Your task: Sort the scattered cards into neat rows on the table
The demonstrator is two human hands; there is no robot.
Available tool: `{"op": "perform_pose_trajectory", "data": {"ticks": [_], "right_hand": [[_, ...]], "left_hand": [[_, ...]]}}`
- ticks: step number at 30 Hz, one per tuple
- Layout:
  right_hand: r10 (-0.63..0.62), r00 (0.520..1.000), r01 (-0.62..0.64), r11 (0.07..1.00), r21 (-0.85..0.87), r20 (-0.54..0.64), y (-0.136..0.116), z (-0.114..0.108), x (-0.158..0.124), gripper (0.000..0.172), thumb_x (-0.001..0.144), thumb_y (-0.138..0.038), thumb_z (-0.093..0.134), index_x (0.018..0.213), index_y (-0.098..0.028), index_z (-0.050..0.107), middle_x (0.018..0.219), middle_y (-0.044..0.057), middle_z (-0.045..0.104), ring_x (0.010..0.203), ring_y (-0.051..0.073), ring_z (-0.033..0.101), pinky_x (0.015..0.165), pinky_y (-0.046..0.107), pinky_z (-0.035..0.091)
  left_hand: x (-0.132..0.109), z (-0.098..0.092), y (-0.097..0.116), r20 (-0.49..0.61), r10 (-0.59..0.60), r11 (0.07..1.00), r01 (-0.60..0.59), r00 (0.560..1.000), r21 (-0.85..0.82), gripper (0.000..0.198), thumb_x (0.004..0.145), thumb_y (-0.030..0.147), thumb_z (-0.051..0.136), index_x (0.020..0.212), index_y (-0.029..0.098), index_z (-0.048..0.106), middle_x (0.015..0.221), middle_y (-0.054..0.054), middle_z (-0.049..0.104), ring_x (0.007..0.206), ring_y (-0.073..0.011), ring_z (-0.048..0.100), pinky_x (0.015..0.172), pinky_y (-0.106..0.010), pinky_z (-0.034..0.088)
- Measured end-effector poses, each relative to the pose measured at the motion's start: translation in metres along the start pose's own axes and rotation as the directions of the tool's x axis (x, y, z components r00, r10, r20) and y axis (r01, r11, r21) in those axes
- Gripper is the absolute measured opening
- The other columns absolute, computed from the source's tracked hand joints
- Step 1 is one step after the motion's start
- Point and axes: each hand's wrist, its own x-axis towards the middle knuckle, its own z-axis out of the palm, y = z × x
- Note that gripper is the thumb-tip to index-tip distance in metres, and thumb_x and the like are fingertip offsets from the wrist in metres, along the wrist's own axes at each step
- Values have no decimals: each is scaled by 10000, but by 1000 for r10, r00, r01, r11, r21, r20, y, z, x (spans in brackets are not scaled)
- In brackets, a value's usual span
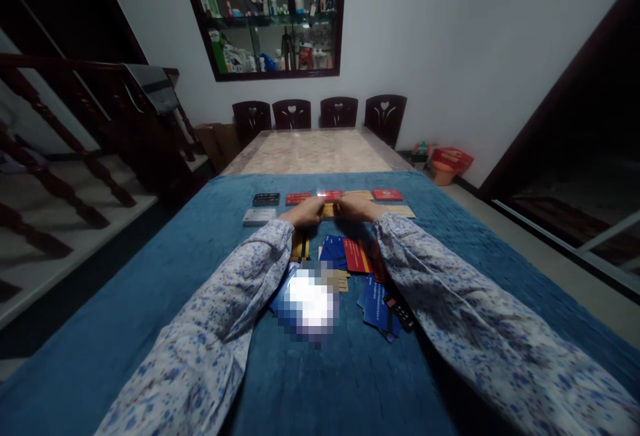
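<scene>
My left hand (307, 211) and my right hand (356, 209) reach forward over the blue cloth. Their closed fingers meet the two ends of a yellow card (329, 210), low at the cloth. Behind them runs a row with a black card (266, 199), red cards (299, 199) and a gold card (358, 195). A silver card (259, 217) lies left of my left hand, and a pale gold card (404, 211) shows partly past my right wrist. Nearer to me are loose blue cards (376, 303), a red card (357, 255) and a yellow-and-black card (301, 247), partly covered by my sleeve.
The blue cloth (200, 276) covers the near part of a long stone-topped table (310, 149). Dark chairs (339, 111) stand at its far end. A bright pixelated patch hides some cards. On the left is a wooden railing (60, 136); an orange bucket (447, 168) sits right.
</scene>
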Motion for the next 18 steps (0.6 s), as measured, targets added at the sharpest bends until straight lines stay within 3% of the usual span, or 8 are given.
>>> {"op": "perform_pose_trajectory", "data": {"ticks": [10, 18], "right_hand": [[-7, 991, 1, 999, 40, 131, -4, -15, 1, 317, 858, -191, 667, 1165, -205, 747, 1094, 126, 775, 997, 249, 731, 788, 257, 498], [14, 992, -21, 999, 48, 127, -4, -14, 0, 373, 856, -183, 663, 1227, -197, 700, 1174, 127, 757, 1034, 244, 722, 773, 241, 494]], "left_hand": [[2, -9, 2, 74, 16, 1000, -15, 997, -17, 202, 740, 55, 616, 898, 155, 693, 960, -83, 732, 918, -232, 692, 786, -253, 513], [-3, -17, 13, 97, -8, 998, 14, 995, -59, 385, 729, 54, 628, 1099, 152, 664, 1070, -91, 742, 1003, -254, 704, 831, -257, 533]]}}
